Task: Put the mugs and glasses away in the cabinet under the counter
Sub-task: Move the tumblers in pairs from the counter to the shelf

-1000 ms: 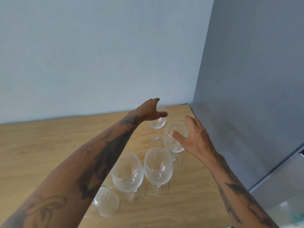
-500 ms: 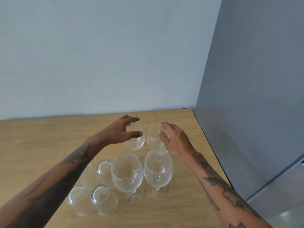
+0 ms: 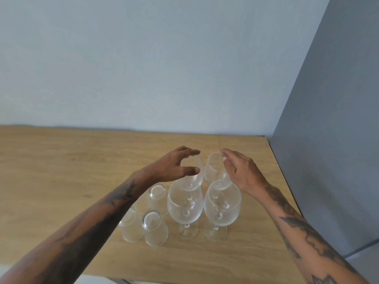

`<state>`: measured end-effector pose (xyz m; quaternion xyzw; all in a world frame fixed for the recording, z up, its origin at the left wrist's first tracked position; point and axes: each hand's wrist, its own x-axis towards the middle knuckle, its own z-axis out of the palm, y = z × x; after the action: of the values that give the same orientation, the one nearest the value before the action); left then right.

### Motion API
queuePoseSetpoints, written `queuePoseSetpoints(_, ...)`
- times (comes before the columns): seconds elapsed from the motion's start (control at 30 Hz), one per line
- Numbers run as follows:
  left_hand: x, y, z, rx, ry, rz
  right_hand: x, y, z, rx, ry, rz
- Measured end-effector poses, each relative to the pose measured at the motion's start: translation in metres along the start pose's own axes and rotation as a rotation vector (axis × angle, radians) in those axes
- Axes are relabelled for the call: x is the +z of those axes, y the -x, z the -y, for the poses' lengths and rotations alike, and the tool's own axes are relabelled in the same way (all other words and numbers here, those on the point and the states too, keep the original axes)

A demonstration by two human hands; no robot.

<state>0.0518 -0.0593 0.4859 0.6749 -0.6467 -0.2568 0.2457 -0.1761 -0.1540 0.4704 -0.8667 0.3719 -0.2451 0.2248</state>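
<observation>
My left hand (image 3: pixel 172 168) curls its grip around the rear-left wine glass (image 3: pixel 193 173); my right hand (image 3: pixel 242 173) cups the rear-right wine glass (image 3: pixel 215 171). Both glasses appear to be on the counter (image 3: pixel 61 160), though full closure is unclear. Risk: the front wine glasses (image 3: pixel 184 206) stand touching-close, so a lift could clip them; the upturned tumblers (image 3: pixel 153 228) sit beside my forearm. The cabinet is out of view.

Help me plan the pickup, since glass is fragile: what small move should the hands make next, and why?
Probably close each hand around its back wine glass. The left hand curls open around the back left wine glass, and the right hand touches the back right wine glass near its rim; neither looks firmly gripped.
</observation>
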Motion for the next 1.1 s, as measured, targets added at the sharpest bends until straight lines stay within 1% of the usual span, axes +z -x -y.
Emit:
queuePoseSetpoints(0.2,0.003,0.004,-0.001,-0.01,0.011,-0.029,0.0,0.001,-0.001,-0.003,-0.012,0.006)
queuePoseSetpoints(0.37,-0.003,0.018,-0.001,-0.037,0.074,-0.159,-0.008,0.002,0.008,0.029,0.006,0.038)
queuePoseSetpoints(0.53,-0.035,0.052,0.013,-0.021,0.084,-0.252,-0.023,0.006,0.043,0.022,0.029,-0.067)
queuePoseSetpoints(0.7,-0.067,0.103,0.037,-0.018,0.149,-0.362,-0.025,0.007,0.111,-0.052,0.017,-0.19)
queuePoseSetpoints(0.83,-0.078,0.156,0.068,-0.025,0.192,-0.424,-0.003,0.019,0.173,-0.138,-0.034,-0.256)
queuePoseSetpoints(0.97,-0.061,0.196,0.103,-0.066,0.225,-0.538,0.039,0.041,0.217,-0.239,-0.046,-0.274)
queuePoseSetpoints(1.03,-0.041,0.207,0.117,-0.099,0.21,-0.535,0.069,0.058,0.225,-0.252,-0.032,-0.233)
queuePoseSetpoints(1.1,-0.016,0.214,0.126,-0.12,0.196,-0.478,0.102,0.077,0.223,-0.207,-0.004,-0.179)
